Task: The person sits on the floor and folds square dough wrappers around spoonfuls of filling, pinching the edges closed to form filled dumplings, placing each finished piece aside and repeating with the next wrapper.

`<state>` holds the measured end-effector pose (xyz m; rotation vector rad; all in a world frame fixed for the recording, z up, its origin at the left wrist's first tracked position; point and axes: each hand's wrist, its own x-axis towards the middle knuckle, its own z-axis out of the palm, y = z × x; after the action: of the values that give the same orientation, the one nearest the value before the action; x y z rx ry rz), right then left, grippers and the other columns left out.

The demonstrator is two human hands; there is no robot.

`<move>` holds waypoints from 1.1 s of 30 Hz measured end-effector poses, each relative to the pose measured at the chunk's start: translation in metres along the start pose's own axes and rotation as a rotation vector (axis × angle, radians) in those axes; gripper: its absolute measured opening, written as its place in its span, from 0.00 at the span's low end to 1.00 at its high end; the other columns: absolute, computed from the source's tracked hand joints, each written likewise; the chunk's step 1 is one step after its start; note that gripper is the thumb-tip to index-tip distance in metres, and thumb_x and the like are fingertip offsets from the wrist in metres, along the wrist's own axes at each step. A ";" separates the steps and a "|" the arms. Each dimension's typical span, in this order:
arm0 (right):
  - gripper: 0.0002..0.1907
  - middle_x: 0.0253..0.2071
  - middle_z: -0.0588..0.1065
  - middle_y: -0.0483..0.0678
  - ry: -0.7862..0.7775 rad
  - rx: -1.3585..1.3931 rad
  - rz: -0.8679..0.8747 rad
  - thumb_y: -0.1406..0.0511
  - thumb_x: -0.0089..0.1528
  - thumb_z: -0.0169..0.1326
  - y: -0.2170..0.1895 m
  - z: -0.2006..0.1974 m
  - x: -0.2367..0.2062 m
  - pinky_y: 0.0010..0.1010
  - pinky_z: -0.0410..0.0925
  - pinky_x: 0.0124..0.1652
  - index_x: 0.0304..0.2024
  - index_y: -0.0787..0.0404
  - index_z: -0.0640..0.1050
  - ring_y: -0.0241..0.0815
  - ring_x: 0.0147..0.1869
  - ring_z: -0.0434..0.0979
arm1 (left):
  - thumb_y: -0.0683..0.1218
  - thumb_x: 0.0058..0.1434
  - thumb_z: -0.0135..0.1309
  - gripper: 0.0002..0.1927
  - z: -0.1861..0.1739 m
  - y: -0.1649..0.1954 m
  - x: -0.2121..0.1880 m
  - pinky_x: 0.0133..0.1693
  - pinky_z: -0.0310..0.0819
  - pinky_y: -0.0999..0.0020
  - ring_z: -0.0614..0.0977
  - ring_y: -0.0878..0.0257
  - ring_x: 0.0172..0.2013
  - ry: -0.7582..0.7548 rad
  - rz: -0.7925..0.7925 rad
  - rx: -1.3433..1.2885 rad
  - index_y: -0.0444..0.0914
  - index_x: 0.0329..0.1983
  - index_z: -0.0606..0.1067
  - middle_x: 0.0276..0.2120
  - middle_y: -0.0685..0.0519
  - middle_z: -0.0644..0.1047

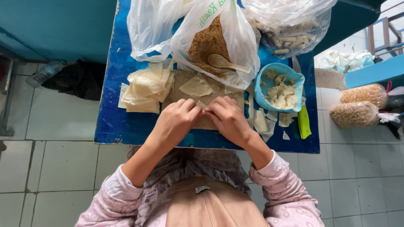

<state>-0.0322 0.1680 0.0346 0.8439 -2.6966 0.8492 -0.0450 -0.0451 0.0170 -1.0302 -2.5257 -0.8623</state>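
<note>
Both hands met over the wooden board (185, 86) on the blue table (113, 122). The left hand (176, 119) and right hand (229, 117) were pinched together on a small pale wrapper piece (202, 104), fingertips touching it at the board's centre. A loose triangular wrapper (196, 86) lay further up the board. A stack of wrappers (145, 90) sat just beside the left hand. A plastic bag of brown crumbs (208, 42) with a wooden spoon (225, 63) stood behind the board. A blue bowl (261, 77) of white chunks and a green knife (304, 122) lay near the right hand.
</note>
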 end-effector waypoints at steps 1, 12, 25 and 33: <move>0.04 0.39 0.75 0.52 -0.005 0.053 0.061 0.70 0.61 0.59 0.002 0.001 0.001 0.42 0.67 0.46 0.38 0.64 0.77 0.56 0.46 0.74 | 0.43 0.63 0.57 0.04 -0.001 0.000 -0.002 0.39 0.73 0.57 0.78 0.52 0.37 -0.002 0.036 0.050 0.38 0.36 0.75 0.32 0.49 0.74; 0.05 0.41 0.75 0.52 -0.050 0.118 0.095 0.74 0.60 0.56 0.000 0.000 0.011 0.40 0.67 0.49 0.39 0.63 0.77 0.56 0.49 0.74 | 0.44 0.61 0.58 0.06 0.020 -0.005 0.008 0.40 0.75 0.53 0.79 0.46 0.39 0.007 -0.314 -0.141 0.37 0.35 0.74 0.34 0.46 0.75; 0.05 0.39 0.74 0.50 -0.079 -0.078 0.037 0.69 0.60 0.58 -0.011 0.004 -0.005 0.42 0.64 0.46 0.37 0.61 0.76 0.54 0.47 0.73 | 0.44 0.58 0.53 0.09 0.003 0.020 -0.021 0.46 0.70 0.62 0.77 0.57 0.45 -0.022 -0.035 0.260 0.39 0.42 0.76 0.39 0.53 0.74; 0.23 0.52 0.75 0.49 0.089 -0.725 0.006 0.67 0.60 0.53 -0.040 0.029 -0.032 0.36 0.63 0.54 0.59 0.66 0.76 0.46 0.55 0.73 | 0.46 0.63 0.49 0.28 0.024 0.061 -0.040 0.61 0.60 0.62 0.68 0.58 0.63 -0.057 -0.239 0.754 0.39 0.68 0.71 0.65 0.52 0.69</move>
<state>0.0171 0.1392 0.0189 0.5968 -2.6096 -0.1166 0.0256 -0.0173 0.0058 -0.5140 -2.6860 0.1095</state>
